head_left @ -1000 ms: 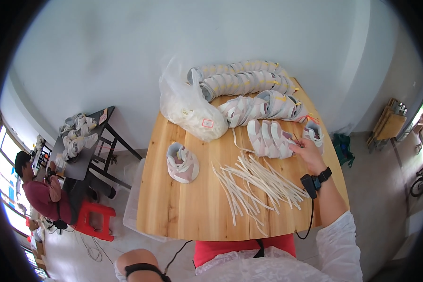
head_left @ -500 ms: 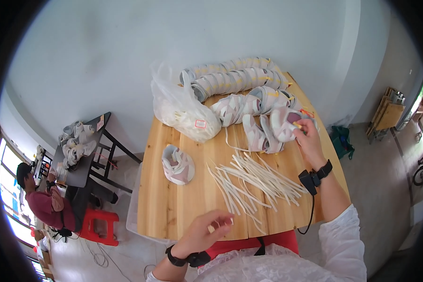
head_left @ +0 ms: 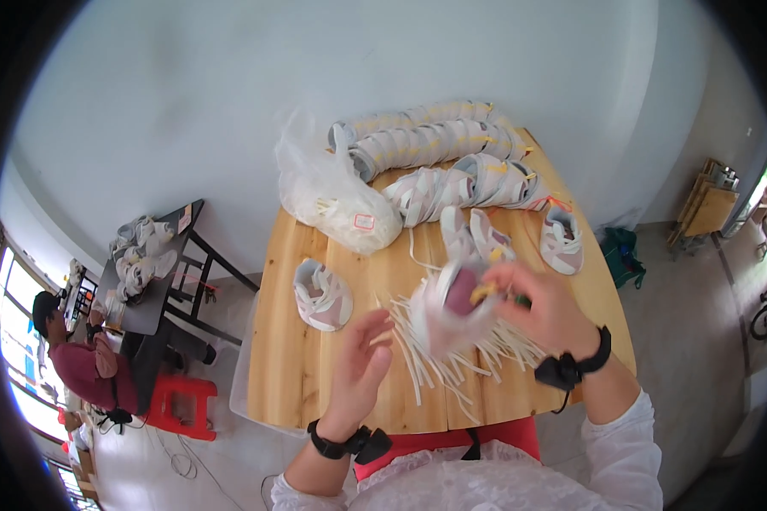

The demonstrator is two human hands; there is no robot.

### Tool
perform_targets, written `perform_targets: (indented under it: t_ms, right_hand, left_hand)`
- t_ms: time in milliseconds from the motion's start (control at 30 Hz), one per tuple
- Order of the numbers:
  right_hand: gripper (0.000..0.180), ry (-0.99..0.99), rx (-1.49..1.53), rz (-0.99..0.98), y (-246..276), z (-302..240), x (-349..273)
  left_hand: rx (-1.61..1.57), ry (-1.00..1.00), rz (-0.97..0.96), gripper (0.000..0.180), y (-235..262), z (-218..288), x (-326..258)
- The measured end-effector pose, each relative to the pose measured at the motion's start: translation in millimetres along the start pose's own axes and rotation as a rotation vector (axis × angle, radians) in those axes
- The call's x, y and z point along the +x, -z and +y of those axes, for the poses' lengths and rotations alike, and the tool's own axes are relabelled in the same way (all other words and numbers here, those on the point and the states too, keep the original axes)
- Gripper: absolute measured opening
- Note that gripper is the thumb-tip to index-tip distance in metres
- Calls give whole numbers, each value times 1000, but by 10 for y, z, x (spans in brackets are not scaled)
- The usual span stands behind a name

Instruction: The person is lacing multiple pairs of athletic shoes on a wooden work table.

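Note:
My right hand [head_left: 544, 308] grips a white and pink shoe upper [head_left: 435, 317] by the yellow tab at its purple-lined heel; motion blurs the upper. Just left of it my left hand [head_left: 360, 370] is raised over the table's near part, fingers apart and holding nothing. Beneath the held upper lies a loose pile of flat white shoelaces [head_left: 418, 362], partly hidden by it. A single upper with laces [head_left: 324, 296] stands on the left of the wooden table [head_left: 285, 375]. More uppers [head_left: 458, 234] lie beyond my right hand, and another upper [head_left: 562, 241] sits near the right edge.
A clear plastic bag [head_left: 337, 200] of white laces sits at the table's far left. Behind are rows of nested uppers [head_left: 439, 146]. To the left a co-worker [head_left: 89, 366] sits by a dark table [head_left: 158, 294] with shoes, near a red stool [head_left: 183, 409].
My right hand has brought the shoe upper left and nearer, over the laces. The upper at the right edge now shows. My left hand has risen slightly with its fingers spreading.

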State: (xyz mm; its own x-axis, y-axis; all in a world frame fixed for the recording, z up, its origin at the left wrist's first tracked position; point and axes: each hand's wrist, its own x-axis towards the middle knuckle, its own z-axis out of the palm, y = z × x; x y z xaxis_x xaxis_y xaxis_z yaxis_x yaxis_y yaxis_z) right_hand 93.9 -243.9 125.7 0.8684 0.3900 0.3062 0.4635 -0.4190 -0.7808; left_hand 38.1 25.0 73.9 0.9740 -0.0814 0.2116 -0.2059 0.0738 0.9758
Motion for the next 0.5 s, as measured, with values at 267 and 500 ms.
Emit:
perform_targets:
  t_ms: [267, 500]
  right_hand:
    - [30, -152, 751, -432, -548, -31, -437]
    - [23, -335, 950, -113, -663, -52, -571]
  left_hand:
    - [-383, -98, -507, 77, -156, -131, -91]
    - [-151, -39, -618, 78, -17, -217, -228]
